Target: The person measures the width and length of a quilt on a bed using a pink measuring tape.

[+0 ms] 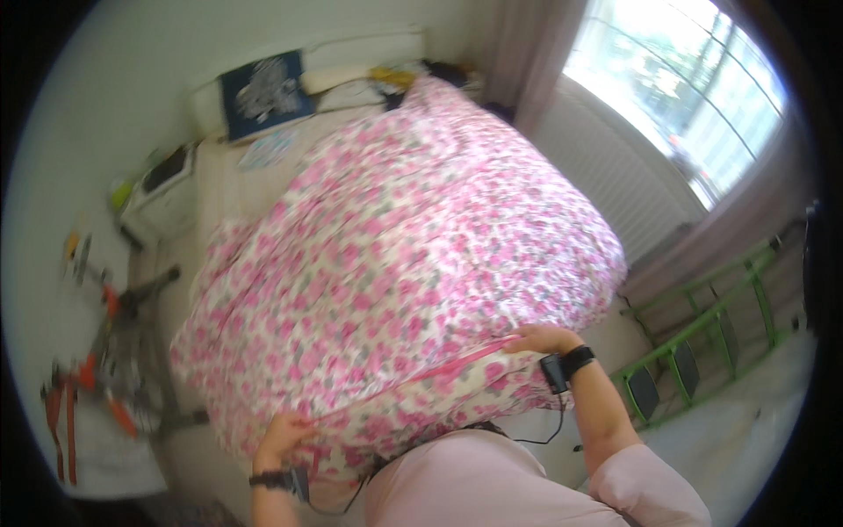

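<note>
A duvet cover with pink roses on white lies bunched and puffed over most of a bed. Along its near edge runs a pink-trimmed opening, stretched between my two hands. My left hand grips this edge at the lower left, fingertips hidden in the cloth. Further right, my right hand pinches the same edge between thumb and fingers. The near part of the cover hangs down in front of my body. Each wrist carries a black strap with a small cabled device.
Pillows and a dark blue printed cushion rest at the headboard. A white bedside cabinet and an exercise bike stand left. On the right are a radiator, a window and a green stepladder.
</note>
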Demonstrator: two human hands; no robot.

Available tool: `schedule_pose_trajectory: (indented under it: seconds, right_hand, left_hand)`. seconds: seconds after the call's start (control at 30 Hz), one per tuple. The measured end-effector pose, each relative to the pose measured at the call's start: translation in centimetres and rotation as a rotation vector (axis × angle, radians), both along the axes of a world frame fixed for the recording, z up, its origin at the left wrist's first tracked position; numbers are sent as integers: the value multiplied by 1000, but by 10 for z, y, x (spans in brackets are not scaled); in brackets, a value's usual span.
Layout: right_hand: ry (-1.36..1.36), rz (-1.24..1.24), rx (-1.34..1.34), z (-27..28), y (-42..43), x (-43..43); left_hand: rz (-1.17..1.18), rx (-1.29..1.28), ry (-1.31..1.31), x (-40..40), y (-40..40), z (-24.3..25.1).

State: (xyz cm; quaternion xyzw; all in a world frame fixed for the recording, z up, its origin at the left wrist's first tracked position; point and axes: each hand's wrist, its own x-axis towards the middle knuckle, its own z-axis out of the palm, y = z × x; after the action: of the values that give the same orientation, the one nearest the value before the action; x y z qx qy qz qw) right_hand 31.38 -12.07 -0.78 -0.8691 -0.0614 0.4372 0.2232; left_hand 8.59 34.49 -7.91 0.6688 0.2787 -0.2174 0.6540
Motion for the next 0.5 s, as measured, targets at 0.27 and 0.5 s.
schedule_pose_trajectory:
  seconds: [0.27, 0.5]
  right_hand:
    - [-276, -69, 383, -12, 41, -41]
    - [-246, 31, 494, -39, 138, -127]
  left_hand:
    - [-151, 340, -131, -2, 0, -50]
    - [-436, 605, -387, 27, -95, -16]
